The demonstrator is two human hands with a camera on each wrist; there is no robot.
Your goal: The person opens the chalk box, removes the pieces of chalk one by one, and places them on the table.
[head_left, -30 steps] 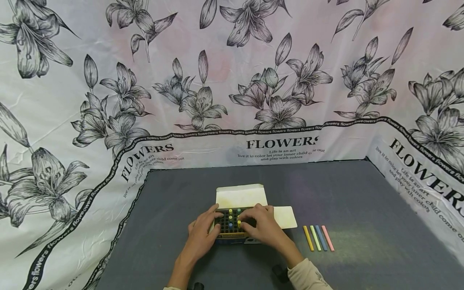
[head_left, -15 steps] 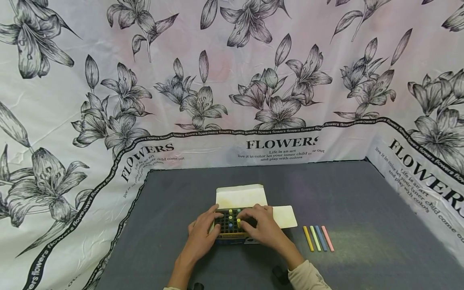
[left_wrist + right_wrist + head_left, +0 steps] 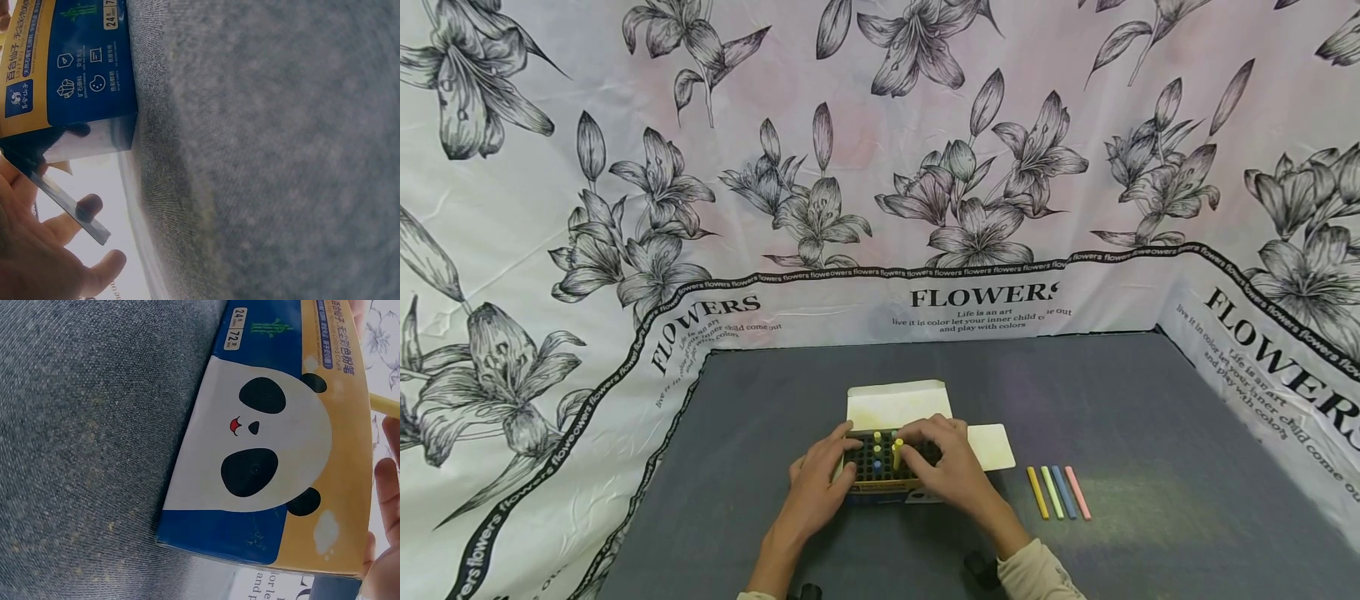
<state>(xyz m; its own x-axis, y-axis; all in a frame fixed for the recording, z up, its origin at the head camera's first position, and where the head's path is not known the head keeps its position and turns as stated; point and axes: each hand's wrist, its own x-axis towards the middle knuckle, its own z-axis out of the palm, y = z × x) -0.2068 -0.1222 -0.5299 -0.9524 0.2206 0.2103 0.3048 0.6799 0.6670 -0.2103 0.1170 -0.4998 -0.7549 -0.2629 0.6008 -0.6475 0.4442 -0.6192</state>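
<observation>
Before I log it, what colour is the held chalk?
The chalk is yellow, clearest in the head view.

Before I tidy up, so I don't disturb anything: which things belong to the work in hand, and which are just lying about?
In the work:
chalk box
yellow chalk in the right grip
probably the four chalks laid nearby

Just background:
flowered backdrop
grey table
</observation>
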